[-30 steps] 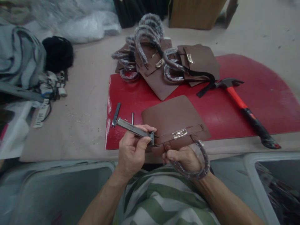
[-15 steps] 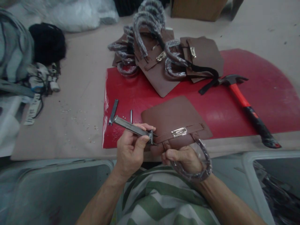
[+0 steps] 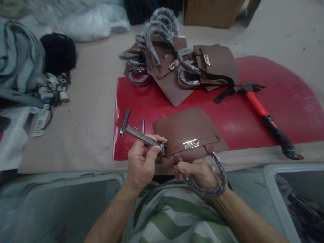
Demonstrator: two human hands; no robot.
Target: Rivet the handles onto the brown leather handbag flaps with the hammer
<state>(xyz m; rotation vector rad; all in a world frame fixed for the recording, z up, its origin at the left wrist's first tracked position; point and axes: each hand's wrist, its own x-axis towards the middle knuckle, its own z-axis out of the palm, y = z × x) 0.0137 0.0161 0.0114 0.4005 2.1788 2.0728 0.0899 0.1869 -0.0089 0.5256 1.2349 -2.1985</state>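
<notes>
My left hand [image 3: 143, 158] is closed around a metal punch [image 3: 141, 136], whose forked end meets the left edge of a brown leather bag panel [image 3: 187, 125]. With thumb and bent fingers, my right hand [image 3: 199, 172] grips the panel's near edge beside a strap tab. A gold clasp [image 3: 191, 144] sits on the panel's strap. The plastic-wrapped handle [image 3: 219, 189] loops around my right wrist. Behind my left hand, a second metal punch [image 3: 125, 122] and a thin metal rod [image 3: 143, 126] lie on the red mat [image 3: 136, 101].
A claw hammer [image 3: 268, 118] lies across the mat at right. Brown bag panels [image 3: 174, 84] with wrapped handles are piled at the back. Tiny pale bits [image 3: 86, 125] are scattered on the table at left. Plastic bins [image 3: 71, 199] stand below the front edge.
The view has shifted slightly, so the table things appear a little lower. Both hands keep their holds on the punch and the panel.
</notes>
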